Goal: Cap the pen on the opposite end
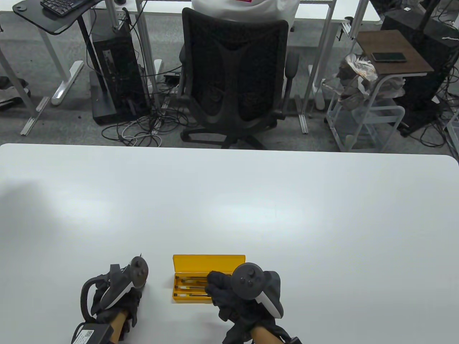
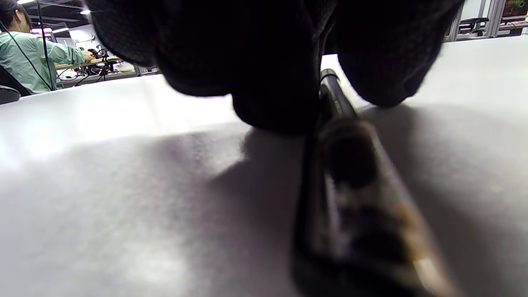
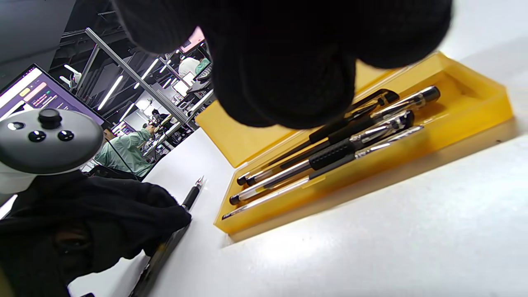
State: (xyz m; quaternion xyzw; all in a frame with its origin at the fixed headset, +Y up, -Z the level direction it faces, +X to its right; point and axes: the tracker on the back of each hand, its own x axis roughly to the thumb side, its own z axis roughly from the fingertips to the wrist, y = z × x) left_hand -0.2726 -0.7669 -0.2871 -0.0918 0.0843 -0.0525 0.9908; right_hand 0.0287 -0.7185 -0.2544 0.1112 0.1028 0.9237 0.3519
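Observation:
An uncapped black pen (image 3: 192,196) lies on the white table (image 1: 229,200) with its metal tip pointing away from me. My left hand (image 1: 138,290) grips its barrel and presses it to the table; in the left wrist view the pen (image 2: 334,99) runs out from under my fingers (image 2: 280,82), its near end blurred. My right hand (image 1: 215,283) hovers over the right part of an open yellow pen case (image 1: 208,261). In the right wrist view its fingers (image 3: 288,82) are bunched just above the pens (image 3: 330,152). I cannot see a cap in either hand.
The case (image 3: 371,181) holds several black-and-clear pens side by side, its lid folded back flat. An office chair (image 1: 233,82) stands beyond the table's far edge.

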